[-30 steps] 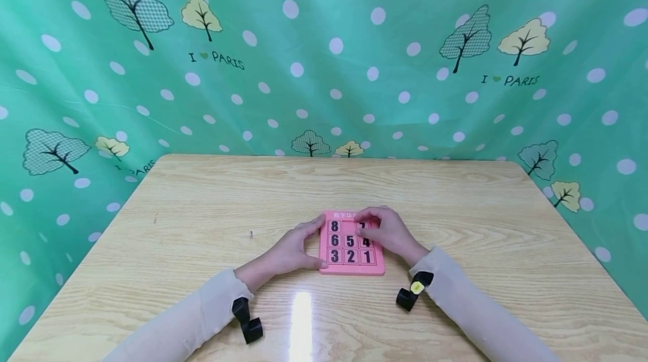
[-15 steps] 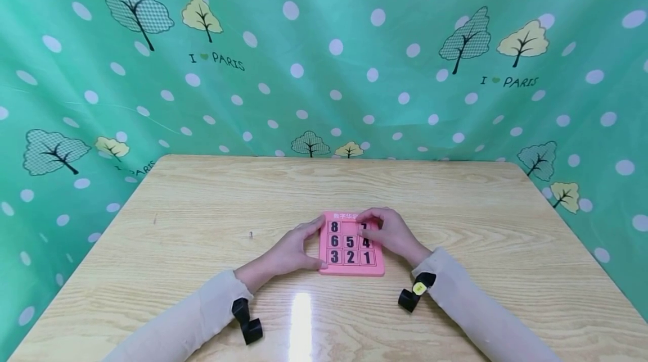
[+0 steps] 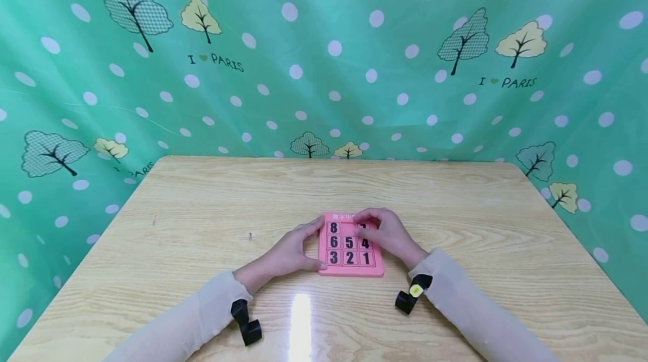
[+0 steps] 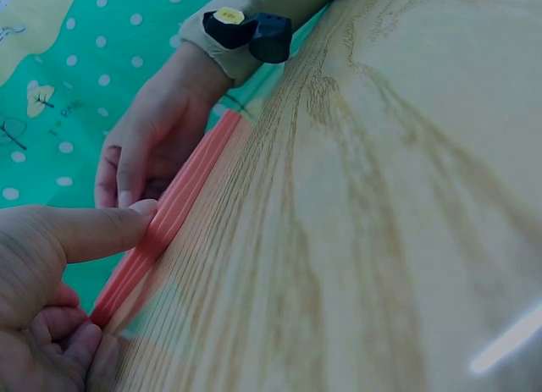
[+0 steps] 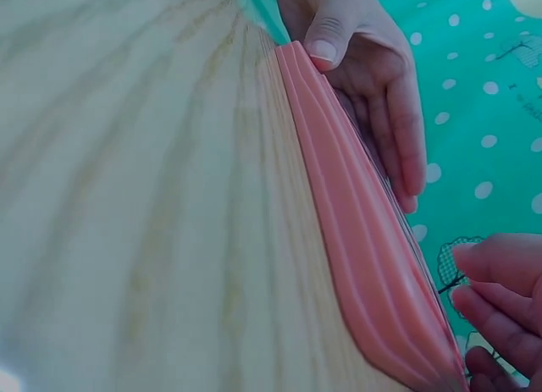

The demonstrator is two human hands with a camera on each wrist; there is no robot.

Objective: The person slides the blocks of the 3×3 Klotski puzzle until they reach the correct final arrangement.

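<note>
A pink sliding number puzzle [image 3: 351, 272] lies flat on the wooden table in the head view. Its rows read 8, a gap, 7; then 6, 5, 4; then 3, 2, 1. My left hand [image 3: 288, 251] holds the left side of the frame, thumb at the near corner and fingers at the far one. Over the top right of the puzzle my right hand [image 3: 392, 235] bends its thumb and forefinger, fingertips close above the 7 tile [image 3: 363, 227] and the gap beside it. The right wrist view shows those fingertips apart, with nothing between them.
Wood-grained table [image 3: 228, 193] surrounds the puzzle. A green dotted curtain [image 3: 324, 98] with printed trees hangs behind the far edge. Each wrist wears a black strap with a small camera. A tiny dark mark [image 3: 250, 236] shows on the table, left of the puzzle.
</note>
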